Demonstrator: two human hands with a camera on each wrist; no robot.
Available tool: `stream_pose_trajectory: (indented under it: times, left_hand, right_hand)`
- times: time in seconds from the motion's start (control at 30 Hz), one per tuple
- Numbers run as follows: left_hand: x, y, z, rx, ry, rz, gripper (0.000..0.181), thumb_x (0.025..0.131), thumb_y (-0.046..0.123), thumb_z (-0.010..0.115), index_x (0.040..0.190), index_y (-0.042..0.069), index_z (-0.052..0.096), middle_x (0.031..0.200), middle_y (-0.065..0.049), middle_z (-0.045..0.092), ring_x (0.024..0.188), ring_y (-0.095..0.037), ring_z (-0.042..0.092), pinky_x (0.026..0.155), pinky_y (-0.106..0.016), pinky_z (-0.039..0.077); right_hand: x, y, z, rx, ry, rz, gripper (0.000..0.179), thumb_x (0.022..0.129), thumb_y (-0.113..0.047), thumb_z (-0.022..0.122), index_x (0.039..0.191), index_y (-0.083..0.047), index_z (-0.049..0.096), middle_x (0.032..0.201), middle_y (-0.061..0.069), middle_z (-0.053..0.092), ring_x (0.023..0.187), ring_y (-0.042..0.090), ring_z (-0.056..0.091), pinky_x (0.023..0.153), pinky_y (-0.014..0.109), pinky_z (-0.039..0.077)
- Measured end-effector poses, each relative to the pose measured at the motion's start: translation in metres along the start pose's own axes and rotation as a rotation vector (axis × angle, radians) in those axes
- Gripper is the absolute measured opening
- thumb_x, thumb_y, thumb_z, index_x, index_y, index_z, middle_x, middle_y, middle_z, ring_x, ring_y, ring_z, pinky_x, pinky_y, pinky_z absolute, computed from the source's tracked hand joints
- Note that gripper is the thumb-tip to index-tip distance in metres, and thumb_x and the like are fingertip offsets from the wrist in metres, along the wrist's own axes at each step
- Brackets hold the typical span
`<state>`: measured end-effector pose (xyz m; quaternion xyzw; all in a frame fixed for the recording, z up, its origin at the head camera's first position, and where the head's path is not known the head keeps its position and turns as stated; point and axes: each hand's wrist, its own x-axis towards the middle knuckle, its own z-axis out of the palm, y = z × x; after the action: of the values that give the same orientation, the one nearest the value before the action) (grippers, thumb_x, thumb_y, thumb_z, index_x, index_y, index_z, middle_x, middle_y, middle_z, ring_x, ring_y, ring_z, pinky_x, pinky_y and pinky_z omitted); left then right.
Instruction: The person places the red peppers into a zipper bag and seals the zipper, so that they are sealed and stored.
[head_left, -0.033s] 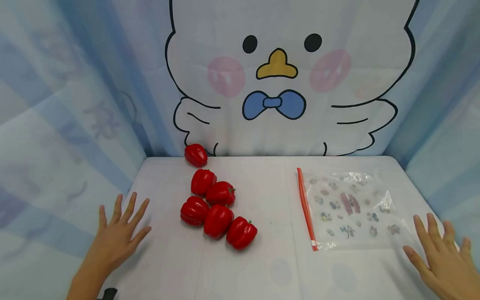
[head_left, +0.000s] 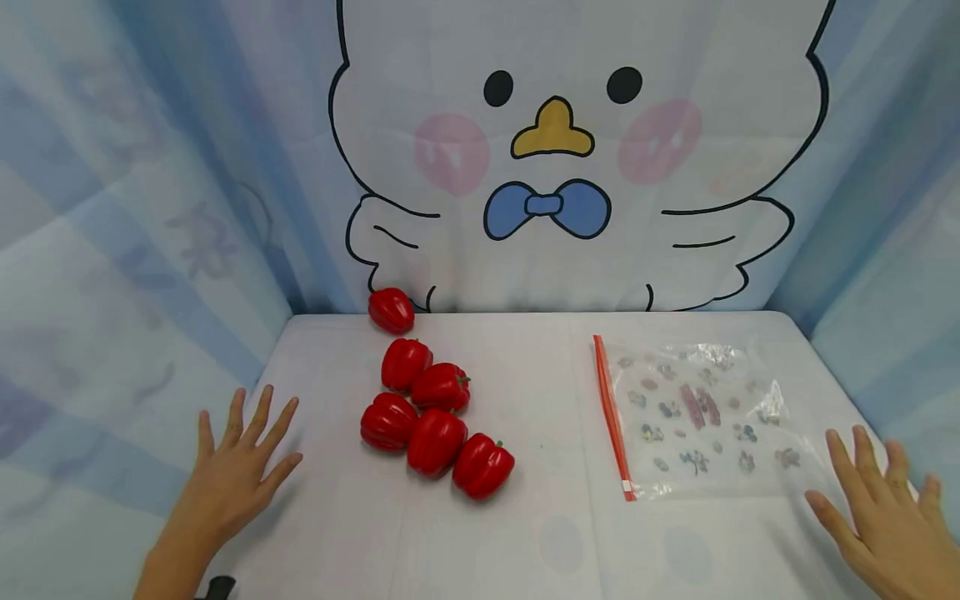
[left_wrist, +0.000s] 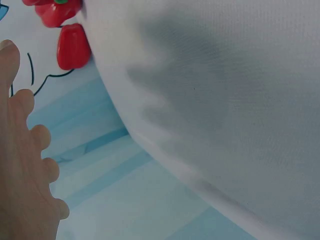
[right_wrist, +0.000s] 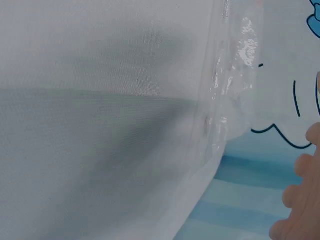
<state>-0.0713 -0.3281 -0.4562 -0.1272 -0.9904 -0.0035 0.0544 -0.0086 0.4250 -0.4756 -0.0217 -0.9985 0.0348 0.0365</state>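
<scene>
Several glossy red bell peppers [head_left: 437, 442] lie in a loose cluster on the left half of the white table, and one more pepper [head_left: 391, 311] sits at the back edge. On the right half lies a flat, clear zip bag [head_left: 693, 425] with a red-orange zipper strip on its left side and small printed patterns. My left hand [head_left: 217, 492], fingers spread, hovers over the table's left edge, apart from the peppers. Just past the bag's lower right corner is my right hand [head_left: 888, 521], also spread and holding nothing. Both hands cast shadows on the cloth.
A white cloth covers the table [head_left: 540, 517], with rounded back corners. Behind it hangs a curtain [head_left: 555, 275] printed with a white cartoon bird, and blue-white fabric hangs at both sides. A small black object [head_left: 219, 587] shows beside the left wrist.
</scene>
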Motion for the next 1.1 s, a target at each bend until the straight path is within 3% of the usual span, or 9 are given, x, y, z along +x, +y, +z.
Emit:
stream_pose_trajectory:
  times: [0.2, 0.43, 0.67, 0.93, 1.1]
  left_hand:
    - [-0.005, 0.001, 0.006, -0.013, 0.012, 0.002, 0.085, 0.103, 0.049, 0.058, 0.169, 0.029, 0.008, 0.177, -0.009, -0.007, 0.162, -0.043, -0.015, 0.120, -0.080, -0.010]
    - [-0.004, 0.009, 0.006, -0.016, -0.003, -0.013, 0.085, 0.103, 0.050, 0.058, 0.169, 0.028, 0.010, 0.177, -0.013, 0.001, 0.162, -0.044, -0.014, 0.121, -0.079, -0.009]
    - [0.001, 0.027, 0.003, -0.051, 0.016, -0.038, 0.084, 0.102, 0.046, 0.060, 0.169, 0.028, 0.012, 0.177, -0.016, 0.003, 0.162, -0.047, -0.007, 0.121, -0.079, -0.005]
    - [-0.004, 0.047, 0.002, -0.089, 0.147, -0.046, 0.084, 0.100, 0.038, 0.065, 0.168, 0.025, 0.019, 0.173, -0.018, 0.023, 0.158, -0.046, 0.023, 0.126, -0.073, 0.000]
    - [-0.005, 0.064, 0.002, -0.139, 0.306, -0.030, 0.068, 0.103, 0.041, 0.060, 0.163, 0.019, 0.037, 0.163, -0.019, 0.043, 0.148, -0.046, 0.044, 0.130, -0.064, 0.012]
  right_hand:
    - [-0.002, 0.000, 0.004, -0.002, 0.004, -0.013, 0.094, 0.107, -0.060, 0.041, 0.164, -0.014, -0.017, 0.167, 0.030, -0.021, 0.150, 0.060, -0.025, 0.112, 0.083, -0.018]
    - [0.001, -0.007, 0.002, 0.021, 0.007, -0.033, 0.094, 0.107, -0.058, 0.045, 0.165, -0.011, -0.011, 0.167, 0.031, -0.020, 0.149, 0.062, -0.023, 0.111, 0.082, -0.019]
    - [0.005, -0.010, -0.003, 0.027, 0.076, -0.051, 0.086, 0.108, -0.049, 0.049, 0.166, -0.005, 0.003, 0.168, 0.037, -0.006, 0.151, 0.066, -0.007, 0.111, 0.088, -0.002]
    - [0.004, -0.023, -0.008, 0.088, 0.124, -0.005, 0.080, 0.108, -0.048, 0.048, 0.164, 0.000, 0.018, 0.170, 0.033, 0.001, 0.158, 0.054, -0.004, 0.120, 0.079, -0.009]
    - [0.001, -0.038, -0.005, 0.140, 0.228, 0.009, 0.068, 0.108, -0.045, 0.051, 0.157, 0.001, 0.038, 0.166, 0.031, 0.026, 0.158, 0.049, 0.019, 0.127, 0.070, -0.006]
